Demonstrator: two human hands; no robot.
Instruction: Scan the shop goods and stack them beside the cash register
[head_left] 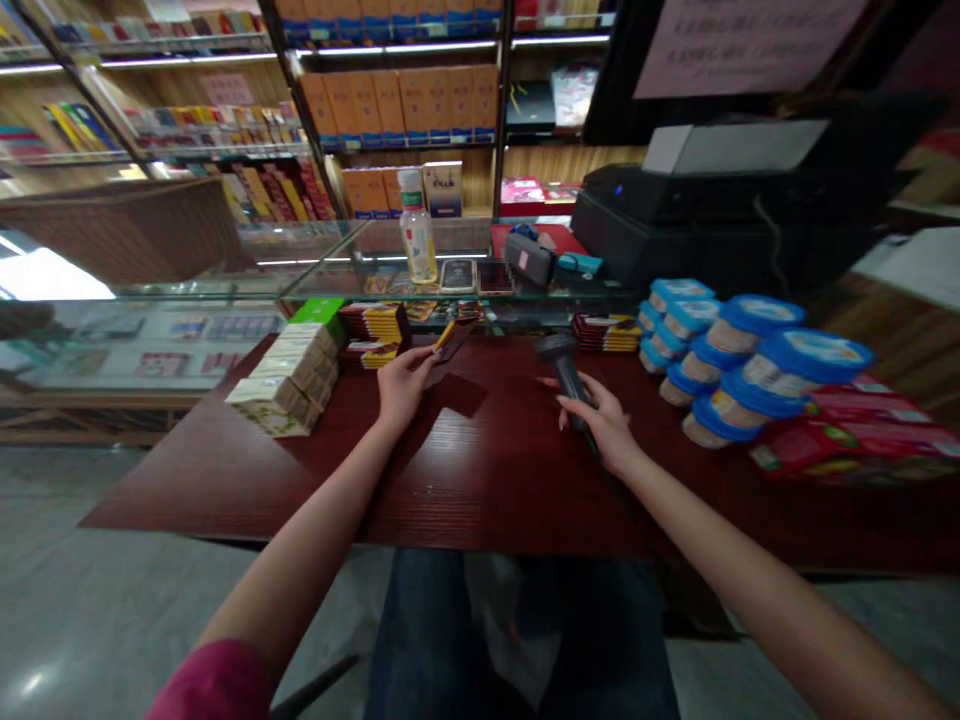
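Observation:
My left hand [405, 385] pinches a small flat dark-red and yellow packet [454, 338] by its edge, tilted above the dark wooden counter [450, 480]. My right hand [604, 425] is wrapped around the handle of a black barcode scanner [566, 368], its head pointing away from me. Behind the left hand stand stacks of similar red and yellow packets [382, 335]. Another stack of these packets [606, 333] lies at the counter's back edge, beyond the scanner. What is printed on the held packet is too small to read.
Pale boxed packs [283, 385] with a green one [319, 312] stand at left. On the right are stacked blue-lidded tubs [757, 360] and red bags [862, 430]. A bottle [417, 230] and phones stand on the glass case [345, 265] behind. Black machines [675, 230] fill the back right.

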